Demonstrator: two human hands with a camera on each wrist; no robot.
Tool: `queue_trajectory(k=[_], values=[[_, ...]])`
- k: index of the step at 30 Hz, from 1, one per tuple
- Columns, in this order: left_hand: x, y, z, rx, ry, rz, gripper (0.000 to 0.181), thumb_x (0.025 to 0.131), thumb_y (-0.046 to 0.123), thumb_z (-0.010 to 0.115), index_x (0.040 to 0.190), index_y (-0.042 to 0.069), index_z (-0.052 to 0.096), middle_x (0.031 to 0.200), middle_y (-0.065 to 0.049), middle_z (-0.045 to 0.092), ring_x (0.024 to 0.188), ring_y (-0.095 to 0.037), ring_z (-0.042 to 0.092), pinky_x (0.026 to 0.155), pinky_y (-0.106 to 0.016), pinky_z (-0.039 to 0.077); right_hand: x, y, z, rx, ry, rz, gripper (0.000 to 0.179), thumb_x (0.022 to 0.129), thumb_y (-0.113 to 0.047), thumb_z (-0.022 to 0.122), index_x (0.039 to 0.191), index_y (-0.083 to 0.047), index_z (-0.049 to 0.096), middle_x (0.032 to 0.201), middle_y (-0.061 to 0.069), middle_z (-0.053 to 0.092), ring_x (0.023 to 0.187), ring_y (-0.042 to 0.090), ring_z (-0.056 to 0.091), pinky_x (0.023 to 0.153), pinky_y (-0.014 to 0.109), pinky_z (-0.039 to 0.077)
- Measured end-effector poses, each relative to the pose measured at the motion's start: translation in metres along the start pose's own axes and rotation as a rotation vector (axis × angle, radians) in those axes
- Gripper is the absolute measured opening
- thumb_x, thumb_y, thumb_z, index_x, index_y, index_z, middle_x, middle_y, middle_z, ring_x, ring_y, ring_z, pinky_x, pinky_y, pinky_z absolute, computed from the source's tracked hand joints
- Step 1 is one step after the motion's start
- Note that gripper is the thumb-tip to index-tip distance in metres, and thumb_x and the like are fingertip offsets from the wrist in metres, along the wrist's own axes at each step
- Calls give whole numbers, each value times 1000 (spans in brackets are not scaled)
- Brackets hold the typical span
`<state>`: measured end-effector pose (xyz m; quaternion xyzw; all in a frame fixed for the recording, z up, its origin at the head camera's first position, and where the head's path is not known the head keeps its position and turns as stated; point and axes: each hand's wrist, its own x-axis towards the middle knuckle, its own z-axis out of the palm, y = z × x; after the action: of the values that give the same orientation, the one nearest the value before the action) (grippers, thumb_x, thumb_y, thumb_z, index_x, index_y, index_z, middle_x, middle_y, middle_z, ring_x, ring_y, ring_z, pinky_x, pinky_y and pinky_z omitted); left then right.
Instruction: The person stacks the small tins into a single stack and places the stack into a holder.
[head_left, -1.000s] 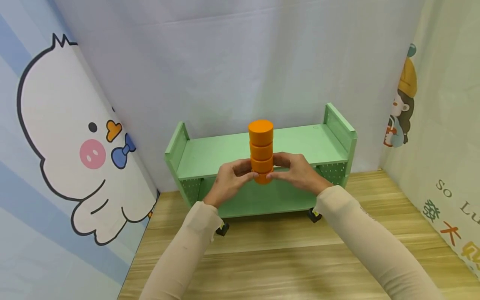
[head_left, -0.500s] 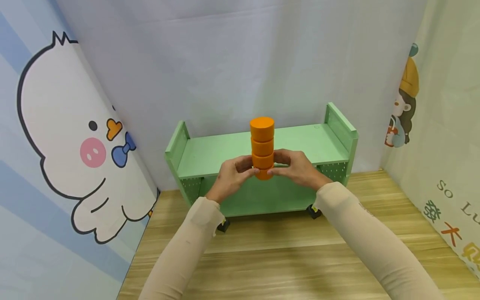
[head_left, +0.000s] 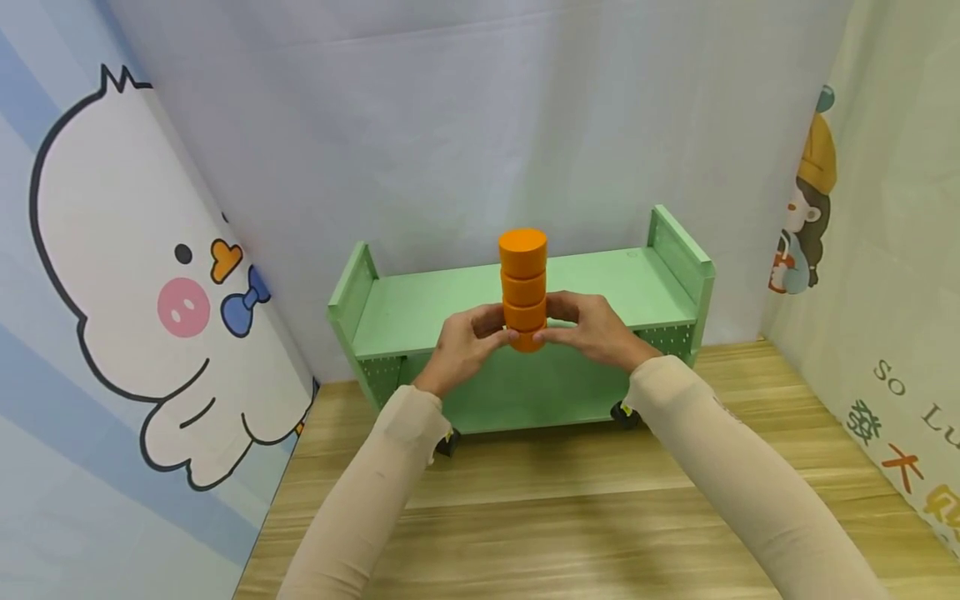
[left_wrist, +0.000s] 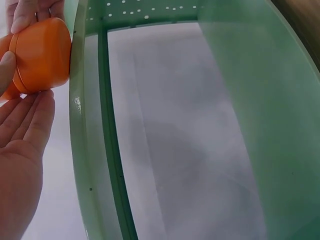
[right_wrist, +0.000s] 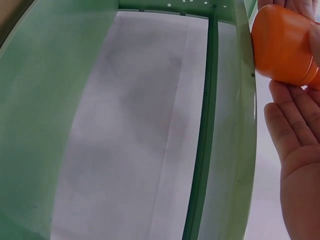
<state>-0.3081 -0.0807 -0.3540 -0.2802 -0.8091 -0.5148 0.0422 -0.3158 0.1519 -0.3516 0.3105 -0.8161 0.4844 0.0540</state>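
Note:
A stack of several orange round pieces [head_left: 523, 287], like upside-down cups with a flat top, stands upright between both hands. My left hand [head_left: 461, 346] holds the lower part from the left, its thumb on the lowest piece. From the right, my right hand [head_left: 596, 332] holds it the same way. Behind and around the stack is a green two-level shelf [head_left: 420, 308]. In the left wrist view, the bottom orange piece [left_wrist: 45, 55] is at the shelf board's edge; the right wrist view has the orange piece [right_wrist: 280, 45] there too. Whether it touches the board cannot be told.
Raised end panels [head_left: 682, 250] flank the shelf's top board. A lower board [head_left: 525, 392] lies beneath it. Black feet [head_left: 447, 442] stand on the wood-patterned floor [head_left: 555, 533]. A pale curtain [head_left: 480, 125] hangs behind, with printed cloths at both sides.
Both hands and the orange stack have moved slightly up in the head view, toward the shelf. The hold looks the same, and the shelf has not moved.

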Motion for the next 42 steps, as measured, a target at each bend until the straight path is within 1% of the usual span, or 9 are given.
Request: queue_trajectory(k=[5, 12, 19, 23, 31, 37, 42], values=[[5, -2, 0, -2, 6, -27, 46, 95, 14, 69, 138, 4, 58, 131, -9, 65, 117, -19, 64, 97, -29, 54, 5, -1, -1, -13, -7, 23, 55, 89, -14, 77, 138, -1, 57, 136, 16, 60, 124, 32, 58, 107, 51, 46], [11, -1, -1, 17, 13, -41, 46, 96, 13, 67, 139, 2, 56, 133, -11, 63, 120, -23, 62, 100, -32, 52, 12, 2, -3, -23, -24, 52, 55, 91, -17, 74, 140, -2, 55, 138, 15, 59, 125, 31, 57, 107, 51, 46], [15, 0, 1, 60, 25, -66, 47, 97, 14, 66, 141, 4, 55, 134, -11, 63, 121, -23, 62, 101, -32, 52, 16, 4, -3, -25, -29, 76, 55, 93, -18, 73, 142, -2, 53, 138, 15, 59, 125, 30, 58, 105, 46, 49], [16, 0, 2, 64, 38, -79, 46, 97, 14, 66, 140, 4, 55, 134, -10, 63, 121, -23, 61, 102, -33, 52, 17, 4, -4, -33, -27, 84, 55, 93, -19, 72, 142, -2, 53, 138, 15, 59, 125, 30, 58, 105, 46, 49], [20, -2, 4, 53, 76, -136, 45, 97, 15, 65, 140, 5, 56, 135, -10, 62, 122, -21, 61, 102, -33, 51, 18, 5, -4, -60, -10, 98, 52, 95, -20, 70, 142, -3, 54, 137, 15, 60, 123, 31, 59, 104, 47, 50], [24, -1, 5, 72, 98, -141, 44, 98, 14, 64, 140, 4, 56, 135, -10, 62, 122, -22, 61, 101, -33, 52, 22, 6, -5, -75, 2, 99, 50, 96, -19, 70, 141, -4, 55, 136, 13, 61, 121, 29, 61, 103, 45, 51], [26, -1, 5, 77, 102, -138, 44, 99, 13, 63, 142, 4, 54, 137, -10, 61, 124, -22, 59, 102, -33, 51, 23, 5, -6, -102, 9, 110, 51, 96, -20, 69, 142, -4, 54, 137, 14, 60, 122, 29, 60, 103, 45, 50]])
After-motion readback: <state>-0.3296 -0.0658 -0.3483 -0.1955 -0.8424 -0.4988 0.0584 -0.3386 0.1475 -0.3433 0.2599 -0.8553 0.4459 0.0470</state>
